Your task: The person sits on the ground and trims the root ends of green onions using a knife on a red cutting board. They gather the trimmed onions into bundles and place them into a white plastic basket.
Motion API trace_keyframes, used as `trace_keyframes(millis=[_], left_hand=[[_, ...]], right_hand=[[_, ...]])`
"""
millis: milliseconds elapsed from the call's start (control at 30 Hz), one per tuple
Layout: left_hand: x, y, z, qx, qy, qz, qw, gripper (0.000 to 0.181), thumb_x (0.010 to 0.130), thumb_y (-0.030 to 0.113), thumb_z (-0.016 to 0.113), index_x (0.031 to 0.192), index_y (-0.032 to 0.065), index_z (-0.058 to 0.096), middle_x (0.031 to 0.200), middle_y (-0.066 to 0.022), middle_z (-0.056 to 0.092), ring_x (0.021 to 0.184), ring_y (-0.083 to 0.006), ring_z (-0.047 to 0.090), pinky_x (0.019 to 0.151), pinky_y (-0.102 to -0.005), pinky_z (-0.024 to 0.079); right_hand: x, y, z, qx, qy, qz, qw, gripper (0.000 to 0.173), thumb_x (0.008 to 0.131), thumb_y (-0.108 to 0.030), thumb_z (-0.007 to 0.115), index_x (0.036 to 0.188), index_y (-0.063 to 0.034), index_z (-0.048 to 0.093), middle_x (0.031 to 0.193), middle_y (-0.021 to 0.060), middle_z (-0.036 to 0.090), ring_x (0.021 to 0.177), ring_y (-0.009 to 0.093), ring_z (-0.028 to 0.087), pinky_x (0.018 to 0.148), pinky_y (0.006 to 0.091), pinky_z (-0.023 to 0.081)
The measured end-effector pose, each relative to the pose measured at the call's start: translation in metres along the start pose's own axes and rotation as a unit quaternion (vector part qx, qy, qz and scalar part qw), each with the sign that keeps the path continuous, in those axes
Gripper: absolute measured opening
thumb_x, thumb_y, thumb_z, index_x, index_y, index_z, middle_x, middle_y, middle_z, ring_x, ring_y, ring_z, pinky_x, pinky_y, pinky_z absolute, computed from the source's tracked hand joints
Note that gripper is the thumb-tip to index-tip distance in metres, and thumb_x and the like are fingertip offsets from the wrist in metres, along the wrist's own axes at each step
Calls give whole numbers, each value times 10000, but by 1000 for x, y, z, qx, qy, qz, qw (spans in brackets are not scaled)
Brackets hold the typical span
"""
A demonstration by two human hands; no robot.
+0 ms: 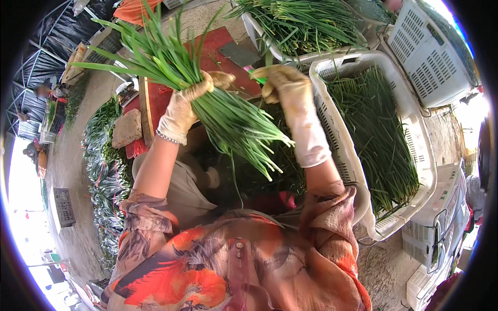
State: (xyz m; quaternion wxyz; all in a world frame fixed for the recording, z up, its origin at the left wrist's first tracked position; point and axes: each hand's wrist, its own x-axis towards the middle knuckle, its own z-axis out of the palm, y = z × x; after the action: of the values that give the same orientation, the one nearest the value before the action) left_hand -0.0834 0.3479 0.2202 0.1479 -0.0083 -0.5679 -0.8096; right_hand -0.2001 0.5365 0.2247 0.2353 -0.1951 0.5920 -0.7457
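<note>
My left hand (190, 101), in a pale rubber glove, is closed around a bunch of long green leafy stalks (237, 116). The leaf tips fan out to the upper left, and the pale cut ends point to the lower right. My right hand (286, 83), gloved too and slightly blurred, is to the right of the bunch, with its fingers curled on a small green and pink object (257, 76) whose kind I cannot tell. Beyond the hands lies a red board (218, 50) with a dark flat plate (239, 53) on it.
A white plastic crate (428, 155) of green stalks stands close at my right, another crate (251, 29) ahead. A stone block (127, 128) rests at the board's left, beside a long row of tied bundles (105, 171). People are at the far left.
</note>
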Motion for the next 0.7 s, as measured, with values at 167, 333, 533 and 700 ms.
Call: trace_keyframes(millis=[167, 333, 533, 700], left_hand=[[17, 18, -50, -194, 139, -14, 971, 134, 823, 141, 611, 862, 13, 608, 986, -131, 637, 1062, -295, 559, 970, -444, 407], [-7, 6, -161, -313, 288, 8, 905, 200, 906, 159, 457, 806, 32, 575, 863, -118, 629, 893, -269, 596, 872, -442, 457], [-6, -10, -145, -419, 309, 16, 854, 215, 910, 120, 401, 817, 21, 568, 841, -101, 629, 889, -265, 597, 867, -439, 457], [-21, 1, -138, -383, 222, 30, 896, 214, 898, 109, 387, 818, 28, 568, 822, -98, 620, 866, -275, 593, 862, -443, 458]], right_hand=[[7, 50, -146, -285, 178, -4, 942, 161, 847, -136, 573, 951, -71, 677, 748, 50, 654, 606, 89, 589, 473, 223, 419], [-36, 94, -136, -589, 92, 65, 800, 147, 785, -148, 579, 877, -118, 690, 769, 100, 661, 678, 226, 643, 658, 316, 506], [-63, 110, -66, -394, 4, 14, 919, 226, 742, -133, 630, 959, -85, 668, 856, 130, 662, 865, 316, 624, 792, 352, 479], [-50, 79, -48, 22, 143, -62, 987, 104, 866, -51, 562, 847, 24, 631, 724, 58, 636, 548, 64, 506, 512, 185, 404]])
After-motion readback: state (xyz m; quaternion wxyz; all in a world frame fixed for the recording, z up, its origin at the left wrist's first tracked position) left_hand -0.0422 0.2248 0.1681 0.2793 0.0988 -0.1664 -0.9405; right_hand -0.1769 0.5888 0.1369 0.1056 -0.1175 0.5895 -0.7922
